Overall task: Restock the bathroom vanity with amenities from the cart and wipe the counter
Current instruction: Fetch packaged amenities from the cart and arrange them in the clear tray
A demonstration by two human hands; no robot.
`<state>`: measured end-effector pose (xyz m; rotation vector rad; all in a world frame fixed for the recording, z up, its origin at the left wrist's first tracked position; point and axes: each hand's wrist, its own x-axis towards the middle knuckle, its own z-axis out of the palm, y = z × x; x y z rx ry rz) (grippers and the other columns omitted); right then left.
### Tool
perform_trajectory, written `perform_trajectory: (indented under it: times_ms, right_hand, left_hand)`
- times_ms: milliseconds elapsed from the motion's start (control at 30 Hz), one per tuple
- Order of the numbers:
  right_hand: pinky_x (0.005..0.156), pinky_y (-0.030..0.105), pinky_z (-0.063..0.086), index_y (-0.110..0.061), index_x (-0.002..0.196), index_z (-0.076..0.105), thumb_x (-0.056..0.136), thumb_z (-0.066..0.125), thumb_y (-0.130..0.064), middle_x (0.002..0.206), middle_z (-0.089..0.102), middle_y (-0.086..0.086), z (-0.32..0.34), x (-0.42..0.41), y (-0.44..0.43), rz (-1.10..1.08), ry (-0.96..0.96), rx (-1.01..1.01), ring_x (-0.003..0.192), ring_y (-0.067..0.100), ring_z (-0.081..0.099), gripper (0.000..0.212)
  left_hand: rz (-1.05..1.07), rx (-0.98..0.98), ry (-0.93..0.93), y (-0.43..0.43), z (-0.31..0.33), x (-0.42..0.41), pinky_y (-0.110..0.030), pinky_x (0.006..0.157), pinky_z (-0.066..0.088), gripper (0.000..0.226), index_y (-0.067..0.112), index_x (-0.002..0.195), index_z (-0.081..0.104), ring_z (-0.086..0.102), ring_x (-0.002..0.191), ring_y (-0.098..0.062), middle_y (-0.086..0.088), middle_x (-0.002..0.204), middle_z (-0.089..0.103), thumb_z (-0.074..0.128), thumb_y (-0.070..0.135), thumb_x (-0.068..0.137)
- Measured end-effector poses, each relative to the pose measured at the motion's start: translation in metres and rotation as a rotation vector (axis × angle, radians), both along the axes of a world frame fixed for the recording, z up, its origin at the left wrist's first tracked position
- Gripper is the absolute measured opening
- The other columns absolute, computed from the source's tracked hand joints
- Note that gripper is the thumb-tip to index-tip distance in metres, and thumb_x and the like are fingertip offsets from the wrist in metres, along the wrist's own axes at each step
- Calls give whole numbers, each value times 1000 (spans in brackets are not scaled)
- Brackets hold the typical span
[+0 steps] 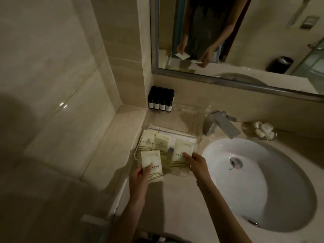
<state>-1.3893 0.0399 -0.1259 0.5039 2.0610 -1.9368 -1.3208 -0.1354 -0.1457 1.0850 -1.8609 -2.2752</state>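
Observation:
My left hand point(140, 174) holds a cream amenity packet point(152, 166) by its lower left side, above the counter's front. My right hand point(197, 163) pinches another cream packet point(182, 155) that lies at the right side of a clear acrylic tray point(175, 133). Two more cream packets point(154, 142) lie side by side in the tray's left part. Several small dark bottles point(160, 100) with white labels stand in the back left corner of the beige counter point(175, 199).
A white oval sink point(259, 181) fills the counter's right part, with a chrome faucet point(219, 123) behind it. A glass dish of white soaps point(263, 129) sits right of the faucet. A mirror point(236, 35) hangs above. A tiled wall and ledge point(126, 123) close the left side.

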Motion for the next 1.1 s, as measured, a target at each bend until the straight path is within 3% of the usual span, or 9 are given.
perform_trajectory:
  times_ms: [233,400,567,633,733,800,867,967,1100]
  right_hand:
    - [58,19,52,-12,87,67,90,65,-20,83,71,-1,-27,-39,-14,-42,-17,123,75,12,70,9]
    - [76,34,59,-17,87,66,87,68,-26,85,72,-3,-49,-48,-21,-55,-32,231,79,14,70,9]
    - [69,36,59,-19,83,63,86,67,-35,80,69,-3,-59,-48,-31,-91,10,388,75,14,68,16]
    - [67,36,58,-22,94,59,87,65,-38,90,67,-4,-63,-48,-35,-94,50,499,82,17,67,18]
    - [77,40,57,-27,130,44,86,65,-35,125,52,1,-67,-45,-37,-86,179,692,101,18,59,50]
    - [81,37,55,-29,139,39,87,65,-29,135,42,2,-65,-42,-36,-42,278,790,110,18,52,58]
    - [81,36,54,-27,137,48,89,63,-21,136,44,3,-60,-39,-36,72,382,892,114,20,49,50]
    - [77,46,56,-22,119,65,88,59,-16,128,56,2,-64,-36,-38,271,521,1022,115,25,51,32]
    - [82,51,53,-24,117,67,91,56,-16,127,58,-1,-66,-38,-38,331,420,1013,115,25,50,29]
  left_hand:
    - [-10,-46,-39,-13,-14,-21,-44,76,57,17,12,105,68,70,86,-29,-12,94,72,65,14,88]
    - [-38,-68,-45,-15,-16,-26,-41,73,57,15,11,104,67,69,84,-25,-8,92,71,64,13,89]
    - [-73,-101,-35,-17,-18,-27,-46,77,57,19,10,107,66,70,88,-27,-9,96,72,63,16,89]
    - [-72,-95,-37,-18,-19,-28,-45,75,58,20,8,107,66,70,87,-27,-9,95,72,64,17,89]
    - [-62,-79,-34,-21,-17,-30,-36,70,58,12,15,101,66,70,83,-23,-7,92,72,64,16,89]
    - [-45,-59,-34,-23,-16,-30,-33,66,57,13,15,101,66,69,81,-23,-7,91,71,64,15,89]
    - [-44,-46,-34,-24,-16,-28,-28,61,55,12,17,101,65,69,81,-22,-6,90,71,63,15,89]
    - [-58,-44,-32,-25,-15,-24,-25,60,56,11,21,100,63,69,81,-19,-3,90,70,62,15,90]
    - [-99,-64,-37,-32,-12,-26,-26,61,56,11,17,101,64,69,81,-18,-2,89,70,62,16,91]
